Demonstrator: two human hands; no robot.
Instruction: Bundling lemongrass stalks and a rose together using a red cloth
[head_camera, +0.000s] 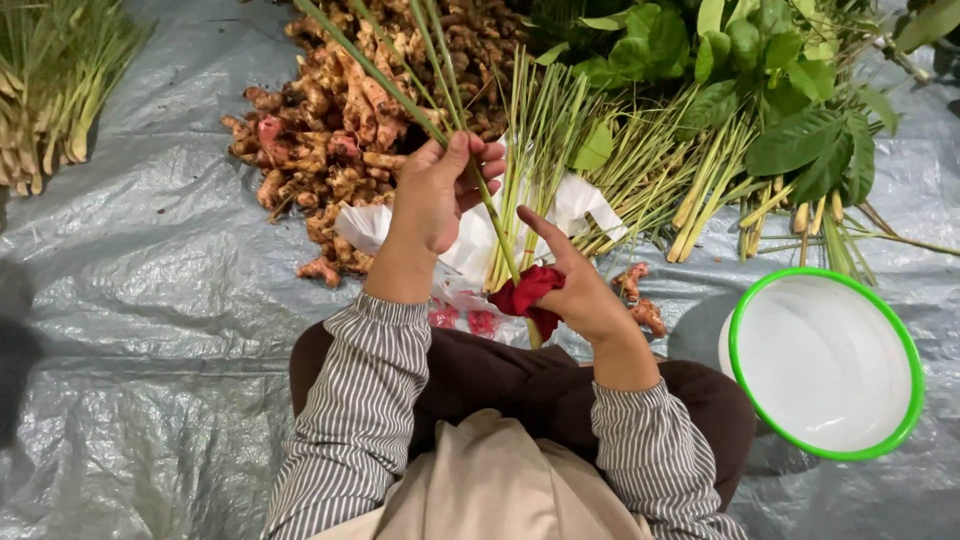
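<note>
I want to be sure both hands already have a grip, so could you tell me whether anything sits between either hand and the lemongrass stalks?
Nothing visible does: the left hand grips the lemongrass stalks directly, and the right hand presses a red cloth against them lower down.

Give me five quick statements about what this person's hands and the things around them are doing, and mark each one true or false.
1. The left hand grips long green stalks. True.
2. The right hand holds a blue sponge. False: it holds a red cloth against the lower part of the stalks.
3. The white bowl with a green rim is full of leaves. False: it looks empty and sits on the plastic sheet by the person's right knee.
4. A heap of knobbly brown and pink roots lies on the sheet beyond the left hand. True.
5. The person wears plain black sleeves. False: the sleeves are striped grey and white.
</note>
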